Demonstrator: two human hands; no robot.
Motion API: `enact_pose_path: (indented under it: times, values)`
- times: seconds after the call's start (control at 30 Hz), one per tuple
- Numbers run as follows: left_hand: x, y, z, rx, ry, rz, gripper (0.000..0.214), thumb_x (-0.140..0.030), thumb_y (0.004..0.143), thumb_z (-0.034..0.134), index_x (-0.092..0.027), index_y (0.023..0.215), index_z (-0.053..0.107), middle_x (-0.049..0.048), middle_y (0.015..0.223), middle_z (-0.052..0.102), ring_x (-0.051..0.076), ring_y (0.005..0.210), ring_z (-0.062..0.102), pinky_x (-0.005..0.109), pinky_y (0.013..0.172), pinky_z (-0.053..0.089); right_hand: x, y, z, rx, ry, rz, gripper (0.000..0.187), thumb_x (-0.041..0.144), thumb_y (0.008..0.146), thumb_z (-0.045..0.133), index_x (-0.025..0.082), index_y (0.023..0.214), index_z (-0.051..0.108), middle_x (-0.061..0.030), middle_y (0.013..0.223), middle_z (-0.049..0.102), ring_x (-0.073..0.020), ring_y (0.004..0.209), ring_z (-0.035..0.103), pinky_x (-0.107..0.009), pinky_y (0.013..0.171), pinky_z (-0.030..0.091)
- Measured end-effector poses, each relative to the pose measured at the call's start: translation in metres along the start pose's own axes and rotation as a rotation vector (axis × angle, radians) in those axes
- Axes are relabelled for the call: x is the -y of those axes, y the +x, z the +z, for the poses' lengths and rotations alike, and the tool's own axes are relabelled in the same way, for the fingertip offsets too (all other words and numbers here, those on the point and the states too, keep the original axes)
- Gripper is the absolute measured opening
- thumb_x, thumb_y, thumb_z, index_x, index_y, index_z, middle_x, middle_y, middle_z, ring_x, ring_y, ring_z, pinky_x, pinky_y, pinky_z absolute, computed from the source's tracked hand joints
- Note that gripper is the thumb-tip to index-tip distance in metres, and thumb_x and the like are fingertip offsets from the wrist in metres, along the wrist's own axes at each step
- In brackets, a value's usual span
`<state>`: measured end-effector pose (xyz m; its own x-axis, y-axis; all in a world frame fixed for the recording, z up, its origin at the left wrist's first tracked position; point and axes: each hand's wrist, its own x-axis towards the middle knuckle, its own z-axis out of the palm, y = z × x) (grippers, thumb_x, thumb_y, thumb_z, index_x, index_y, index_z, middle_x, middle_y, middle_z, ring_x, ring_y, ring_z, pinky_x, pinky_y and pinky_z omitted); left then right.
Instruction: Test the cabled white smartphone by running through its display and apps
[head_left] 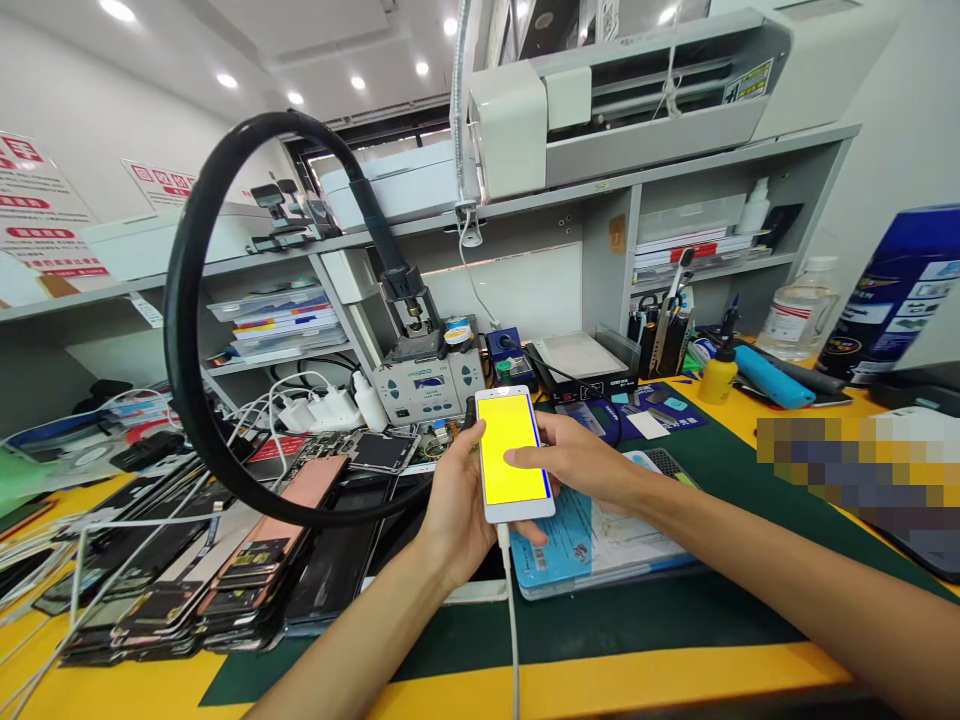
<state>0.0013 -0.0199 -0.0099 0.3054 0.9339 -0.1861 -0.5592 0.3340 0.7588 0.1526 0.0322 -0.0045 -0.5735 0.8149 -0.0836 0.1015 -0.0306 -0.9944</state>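
A white smartphone with a bright yellow screen and a thin blue strip down its right edge is held up, facing me. My left hand is closed around its left side, the thumb along the upper left edge. From the right, my right hand grips the other side, its thumb lying over the screen and its other fingers partly hidden behind the phone. A white charging cable is plugged into the bottom of the phone and hangs toward me. Beneath the hands lies a blue-and-white package on a dark green mat.
Stacks of phone parts lie on the left of the yellow table. A thick black hose loops above them from a soldering station. Toward the right stand a yellow bottle, a clear bottle and a blue can.
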Motion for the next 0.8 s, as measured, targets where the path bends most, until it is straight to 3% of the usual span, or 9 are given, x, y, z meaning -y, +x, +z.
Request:
enact_pose_path:
  times: [0.17,0.5,0.7,0.8]
  values:
    - [0.0005,0.0014,0.0007,0.026,-0.010,0.025,0.056,-0.044,0.094,0.044,-0.010,0.139,0.047,0.0183,0.101,0.070,0.029,0.078,0.071,0.037,0.046,0.059,-0.0052,0.0028,-0.0021,0.038,0.231,-0.024,0.039,0.016,0.076,0.048,0.016,0.114,0.057,-0.0052,0.080,0.067,-0.0140,0.059,0.055,-0.022,0.044,0.037]
    - [0.0061,0.0026,0.0006,-0.080,0.121,0.067,0.050,-0.028,0.085,0.062,-0.006,0.129,0.053,0.0145,0.088,0.072,0.026,0.069,0.070,0.036,0.042,0.059,-0.0036,0.0036,0.0008,0.020,0.293,-0.021,0.026,0.036,0.086,0.053,0.016,0.101,0.060,-0.0012,0.068,0.059,-0.0121,0.053,0.048,-0.021,0.043,0.035]
    - [0.0045,0.0053,-0.0035,-0.011,0.011,0.044,0.048,-0.027,0.090,0.045,-0.006,0.132,0.050,0.0156,0.089,0.072,0.027,0.066,0.069,0.041,0.042,0.059,-0.0051,0.0041,0.0007,0.014,0.289,-0.023,0.028,0.037,0.086,0.054,0.016,0.104,0.061,-0.0017,0.069,0.060,-0.0127,0.053,0.050,-0.021,0.043,0.035]
    - [0.0035,0.0042,-0.0037,0.010,-0.009,0.038,0.050,-0.033,0.091,0.045,-0.007,0.133,0.050,0.0172,0.093,0.072,0.029,0.073,0.070,0.039,0.043,0.059,-0.0052,0.0040,0.0001,0.018,0.252,-0.024,0.030,0.040,0.087,0.055,0.017,0.106,0.061,-0.0013,0.068,0.061,-0.0126,0.053,0.051,-0.021,0.043,0.035]
